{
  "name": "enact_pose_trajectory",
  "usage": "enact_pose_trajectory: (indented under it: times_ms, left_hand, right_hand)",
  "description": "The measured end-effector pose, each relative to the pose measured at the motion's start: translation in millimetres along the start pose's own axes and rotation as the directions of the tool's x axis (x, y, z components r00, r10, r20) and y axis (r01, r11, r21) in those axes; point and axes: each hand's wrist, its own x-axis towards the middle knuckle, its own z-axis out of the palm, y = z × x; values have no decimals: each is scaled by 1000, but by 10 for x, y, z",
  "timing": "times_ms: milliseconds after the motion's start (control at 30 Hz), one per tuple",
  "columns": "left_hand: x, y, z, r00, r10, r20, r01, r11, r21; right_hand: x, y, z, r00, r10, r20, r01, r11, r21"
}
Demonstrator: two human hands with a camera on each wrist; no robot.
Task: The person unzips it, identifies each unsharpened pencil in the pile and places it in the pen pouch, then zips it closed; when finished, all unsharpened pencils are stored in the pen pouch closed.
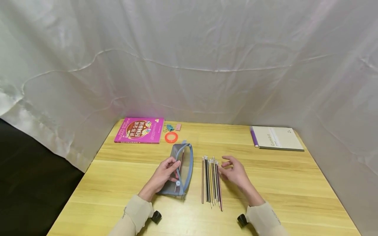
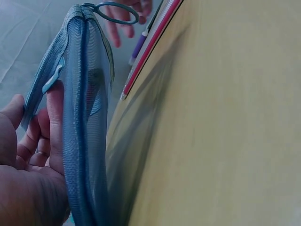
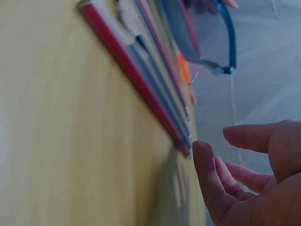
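Observation:
My left hand (image 1: 163, 172) holds a blue-grey mesh pencil case (image 1: 186, 168), its zip edge spread apart. Thumb and fingers are on either side of one edge in the left wrist view, where the case (image 2: 75, 141) stands up from the table. A pencil (image 1: 181, 159) shows inside it. Right of the case lies a row of several pencils (image 1: 212, 180), side by side, points toward me. My right hand (image 1: 234, 172) is just right of the row with thumb and forefinger apart. In the right wrist view nothing is between those fingers, and a red pencil (image 3: 136, 84) lies nearest.
A pink book (image 1: 138, 130) lies at the back left, beside red tape (image 1: 171, 137), a small teal item (image 1: 169, 127) and a pink eraser (image 1: 178, 127). At the back right are a notebook (image 1: 277, 137) and purple marker (image 1: 254, 137). Grey curtain (image 1: 206, 65) surrounds the table.

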Motion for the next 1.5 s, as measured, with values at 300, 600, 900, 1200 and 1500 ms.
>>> enact_pose_trajectory:
  times_ms: [300, 600, 900, 1200, 1500]
  left_hand:
    - [-5, 95, -24, 1000, 9, -30, -9, 1000, -1]
    - [-22, 123, -28, 1000, 29, -4, -29, 999, -16]
    - [-31, 121, -21, 999, 27, 16, -27, 999, -20]
    - [-16, 106, -36, 998, 47, 32, -46, 998, -42]
    - [-21, 115, -34, 998, 48, 37, -47, 998, -31]
  right_hand:
    - [5, 157, 51, 999, 37, 15, -36, 998, -45]
    - [35, 222, 104, 1000, 21, -11, -22, 995, -99]
    - [53, 234, 113, 999, 38, -28, -40, 996, -80]
    - [95, 205, 85, 1000, 14, 15, -10, 979, -203]
    - [114, 182, 83, 999, 26, 38, -19, 983, -182]
